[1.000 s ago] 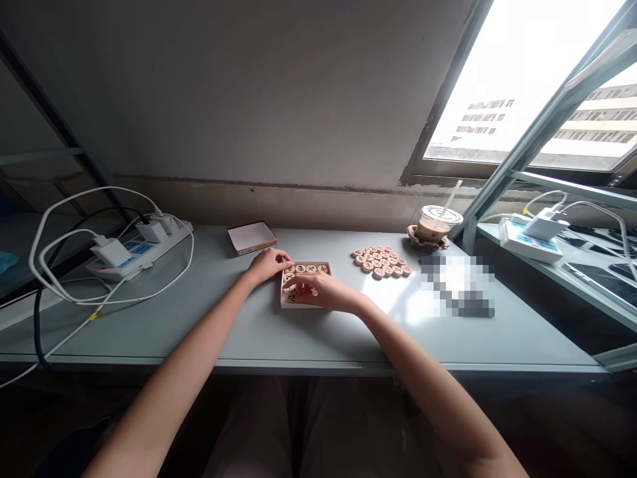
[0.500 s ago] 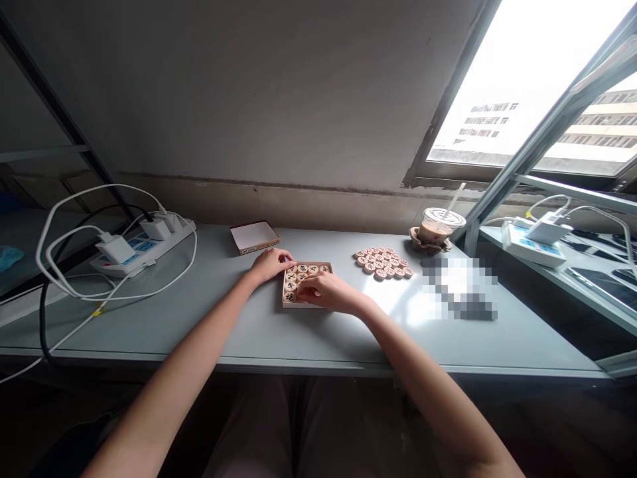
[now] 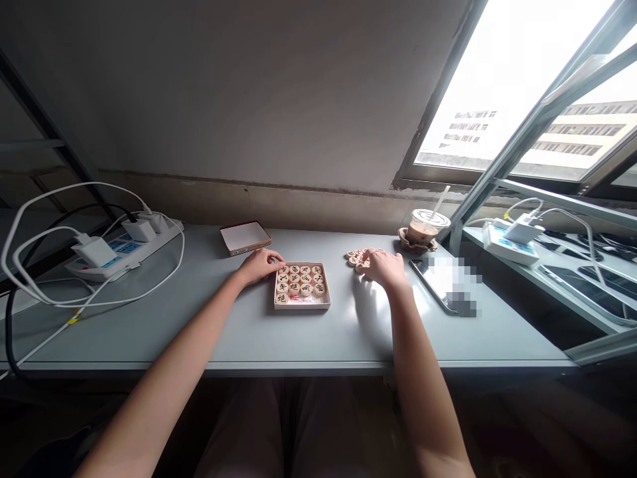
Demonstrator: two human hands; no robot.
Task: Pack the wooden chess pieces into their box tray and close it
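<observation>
A shallow box (image 3: 302, 306) stands on the desk, with round wooden pieces (image 3: 294, 279) marked with black characters in rows inside it. Its front row shows one piece at the left and bare bottom beside it. My left hand (image 3: 259, 267) rests at the box's back left corner, its fingers closed against the edge there. Over the group of loose round pieces (image 3: 354, 256) to the right of the box is my right hand (image 3: 384, 267). Its fingertips are partly hidden, and whether they grip a piece is unclear.
The open lid (image 3: 245, 238) lies behind the left hand. A lidded drink cup (image 3: 423, 226) in a carton holder and a phone (image 3: 434, 285) are at the right. Power strips with looping cables (image 3: 124, 247) sit on the left, and another strip (image 3: 509, 243) on the right shelf.
My right hand has moved from the box to the loose pieces on the right, uncovering the box's front row. My left hand has stayed at the box's corner. The view has shifted slightly.
</observation>
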